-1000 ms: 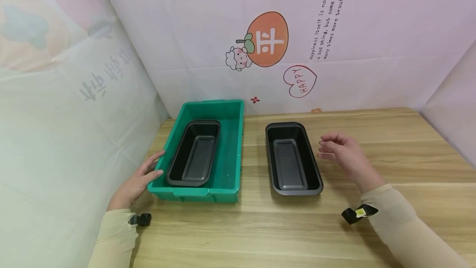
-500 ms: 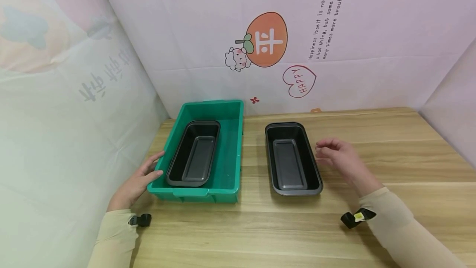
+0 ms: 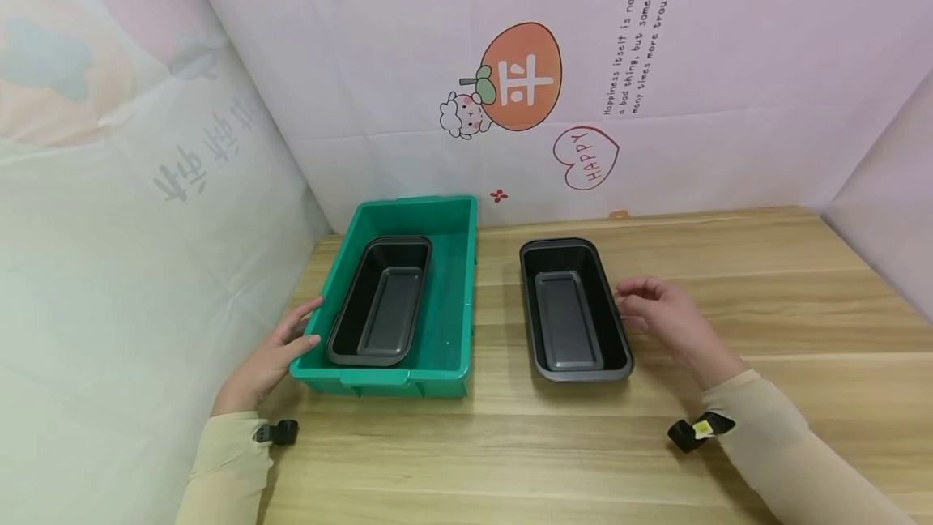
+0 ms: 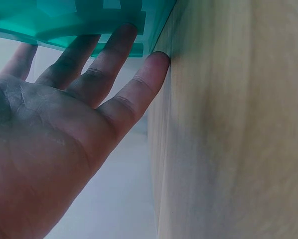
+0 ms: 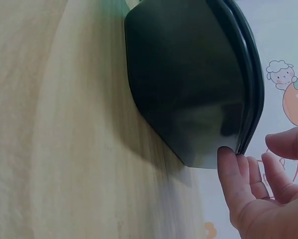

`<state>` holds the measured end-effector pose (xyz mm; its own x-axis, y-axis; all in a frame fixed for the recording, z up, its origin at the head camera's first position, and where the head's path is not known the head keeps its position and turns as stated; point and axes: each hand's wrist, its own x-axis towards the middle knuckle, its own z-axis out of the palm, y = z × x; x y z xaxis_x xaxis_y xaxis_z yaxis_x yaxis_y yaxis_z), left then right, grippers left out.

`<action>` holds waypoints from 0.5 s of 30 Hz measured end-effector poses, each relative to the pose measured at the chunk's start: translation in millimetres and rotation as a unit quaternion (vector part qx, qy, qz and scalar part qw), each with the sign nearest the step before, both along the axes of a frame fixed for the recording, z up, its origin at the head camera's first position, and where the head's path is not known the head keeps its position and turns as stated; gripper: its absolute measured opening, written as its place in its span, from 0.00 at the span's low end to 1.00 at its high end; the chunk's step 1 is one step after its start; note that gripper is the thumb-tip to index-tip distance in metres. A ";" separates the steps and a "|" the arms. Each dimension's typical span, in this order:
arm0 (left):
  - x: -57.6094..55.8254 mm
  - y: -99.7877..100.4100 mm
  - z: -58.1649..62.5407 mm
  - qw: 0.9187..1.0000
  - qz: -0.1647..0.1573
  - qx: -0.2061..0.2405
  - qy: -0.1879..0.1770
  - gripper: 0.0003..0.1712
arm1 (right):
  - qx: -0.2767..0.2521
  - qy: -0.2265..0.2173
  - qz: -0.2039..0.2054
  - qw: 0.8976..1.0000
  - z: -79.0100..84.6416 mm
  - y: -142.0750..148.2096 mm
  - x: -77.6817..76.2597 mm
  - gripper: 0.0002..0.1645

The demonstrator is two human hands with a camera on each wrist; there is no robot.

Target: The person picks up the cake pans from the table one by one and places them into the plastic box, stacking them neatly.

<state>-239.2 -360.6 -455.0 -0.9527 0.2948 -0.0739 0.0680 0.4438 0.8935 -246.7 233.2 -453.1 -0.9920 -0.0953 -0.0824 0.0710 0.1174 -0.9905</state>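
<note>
A black loaf pan (image 3: 568,322) stands on the wooden table, right of the green plastic bin (image 3: 449,298). Beside that pan's right wall is my right hand (image 3: 674,326), fingers loosely bent. In the right wrist view its fingertips (image 5: 228,157) meet the pan's outer side just below the rim, while the thumb stays apart from it. Inside the bin lies a second black loaf pan (image 3: 394,310), against the left side. My left hand (image 3: 262,367) rests its spread fingers on the bin's left wall; the left wrist view has the fingertips (image 4: 126,32) against the green plastic.
A white printed cloth (image 3: 401,104) hangs behind the table (image 3: 510,460), and more cloth (image 3: 240,266) closes off the left side. The bin's far end stands close to the back cloth. A strip of bare wood separates the bin from the right pan.
My right hand has moved left, from a small gap to the side of the right loaf pan. My left hand, the bin and both pans stay in place.
</note>
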 end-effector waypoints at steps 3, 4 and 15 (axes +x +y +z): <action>-0.1 0.6 0.1 1.000 0.000 0.003 0.000 0.38 | 0.002 -0.001 -0.001 1.000 0.4 -0.3 1.2 0.26; -0.1 0.7 0.1 1.000 -0.001 0.004 0.000 0.38 | 0.002 -0.001 -0.001 1.000 0.5 -0.3 1.4 0.26; -0.1 0.5 0.3 1.000 -0.006 0.000 0.007 0.37 | 0.018 -0.005 -0.003 1.000 2.1 -3.0 3.5 0.28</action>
<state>-239.2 -360.1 -454.6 -0.9502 0.3057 -0.0602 0.0861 0.4434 0.8922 -243.2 230.2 -451.0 -0.9917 -0.0868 -0.0951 0.0811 0.1529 -0.9849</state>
